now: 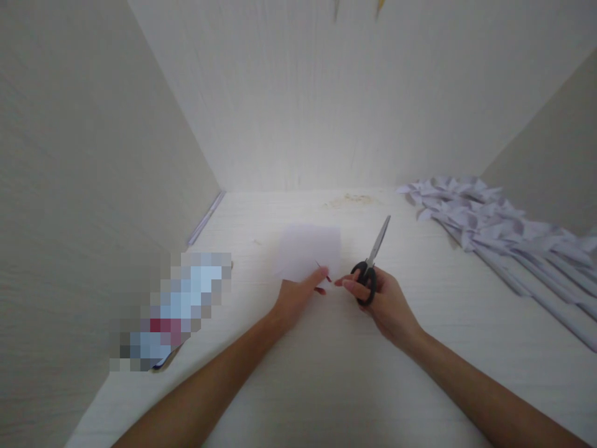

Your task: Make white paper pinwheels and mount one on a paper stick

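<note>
Far left of both hands, a blurred, pixelated flat object [170, 311] lies on the pale wooden desk surface [326, 386], well apart from either grip. The left hand [298, 295] rests on the desk and pinches the near edge of a thin white rectangular paper sheet [310, 250]; the sheet lies flat, extending away from the fingers. Just right of it, the right hand [382, 302] is closed around the black loop handles of the steel-bladed scissors [373, 255], whose shut blades point up and away from the grip, beside the sheet and not touching it. Far right, a heap of white folded-paper pinwheels on sticks [494, 230] lies well apart.
</note>
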{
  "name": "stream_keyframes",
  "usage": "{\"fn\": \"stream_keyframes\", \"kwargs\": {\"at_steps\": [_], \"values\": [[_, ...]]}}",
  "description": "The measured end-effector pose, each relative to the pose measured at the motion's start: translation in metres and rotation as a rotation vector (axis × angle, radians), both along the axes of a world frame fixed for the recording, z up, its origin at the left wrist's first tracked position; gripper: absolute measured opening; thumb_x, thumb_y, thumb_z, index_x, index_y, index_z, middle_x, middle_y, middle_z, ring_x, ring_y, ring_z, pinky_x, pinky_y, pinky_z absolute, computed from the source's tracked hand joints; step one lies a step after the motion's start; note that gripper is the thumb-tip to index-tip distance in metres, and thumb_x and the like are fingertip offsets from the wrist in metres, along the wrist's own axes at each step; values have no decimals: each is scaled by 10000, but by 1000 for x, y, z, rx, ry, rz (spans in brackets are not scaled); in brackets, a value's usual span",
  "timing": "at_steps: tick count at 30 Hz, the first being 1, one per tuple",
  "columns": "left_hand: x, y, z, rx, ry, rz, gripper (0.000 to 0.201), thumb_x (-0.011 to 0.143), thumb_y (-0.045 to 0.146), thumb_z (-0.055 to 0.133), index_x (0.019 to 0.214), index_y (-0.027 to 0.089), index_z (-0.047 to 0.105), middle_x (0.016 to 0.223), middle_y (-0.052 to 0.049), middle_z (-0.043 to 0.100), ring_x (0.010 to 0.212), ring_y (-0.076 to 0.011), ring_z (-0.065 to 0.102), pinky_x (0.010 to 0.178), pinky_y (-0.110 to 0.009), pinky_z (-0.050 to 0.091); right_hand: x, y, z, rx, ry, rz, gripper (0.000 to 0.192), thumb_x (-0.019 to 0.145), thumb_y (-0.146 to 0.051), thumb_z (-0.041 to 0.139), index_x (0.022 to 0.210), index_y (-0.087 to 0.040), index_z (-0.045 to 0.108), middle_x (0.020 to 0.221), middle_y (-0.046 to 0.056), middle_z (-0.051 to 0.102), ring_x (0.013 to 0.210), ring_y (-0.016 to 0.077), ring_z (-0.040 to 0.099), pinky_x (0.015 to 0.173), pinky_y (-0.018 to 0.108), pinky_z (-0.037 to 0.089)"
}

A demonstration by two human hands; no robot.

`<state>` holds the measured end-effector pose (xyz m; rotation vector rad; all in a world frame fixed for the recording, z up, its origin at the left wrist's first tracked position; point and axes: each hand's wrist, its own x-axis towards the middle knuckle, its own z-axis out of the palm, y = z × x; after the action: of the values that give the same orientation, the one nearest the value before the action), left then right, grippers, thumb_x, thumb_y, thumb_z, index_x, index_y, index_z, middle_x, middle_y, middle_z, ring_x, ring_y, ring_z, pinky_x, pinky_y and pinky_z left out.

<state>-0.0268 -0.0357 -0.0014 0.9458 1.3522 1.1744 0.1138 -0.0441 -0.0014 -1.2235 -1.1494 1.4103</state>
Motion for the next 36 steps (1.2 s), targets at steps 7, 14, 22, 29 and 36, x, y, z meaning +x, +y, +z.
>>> {"fn": "stream_keyframes", "kwargs": {"at_steps": [7,14,22,29,36], "values": [[4,-4,9,15,51,-117,182,637,218,577,459,176,577,543,3,604,478,-108,525,478,-217,442,-3,-2,0,81,-135,-61,288,581,-367,667,644,-164,473,569,-34,482,471,60,373,424,200,302],[5,-3,6,9,45,-93,119,617,228,597,518,166,613,577,-13,625,493,-115,538,477,-219,458,-2,0,-2,109,-159,-49,288,591,-385,648,643,-165,469,554,-34,466,466,62,374,413,201,301],[4,-1,4,31,10,-117,101,621,211,594,535,158,605,574,-14,616,480,-106,531,451,-205,453,-2,-1,-2,102,-151,-45,285,566,-355,671,650,-173,468,606,-21,508,501,72,423,453,205,356],[4,-1,4,24,-1,-101,80,621,225,606,573,161,612,615,-8,629,522,-114,549,467,-216,463,-1,0,-3,113,-157,-21,310,548,-353,687,652,-181,451,600,-17,509,524,93,462,462,214,384],[5,-2,5,31,4,-105,100,626,210,594,540,159,591,580,0,611,484,-100,531,459,-207,457,-1,-2,-2,83,-86,-60,291,531,-306,708,655,-170,483,643,-12,557,518,76,465,457,200,369]]}}
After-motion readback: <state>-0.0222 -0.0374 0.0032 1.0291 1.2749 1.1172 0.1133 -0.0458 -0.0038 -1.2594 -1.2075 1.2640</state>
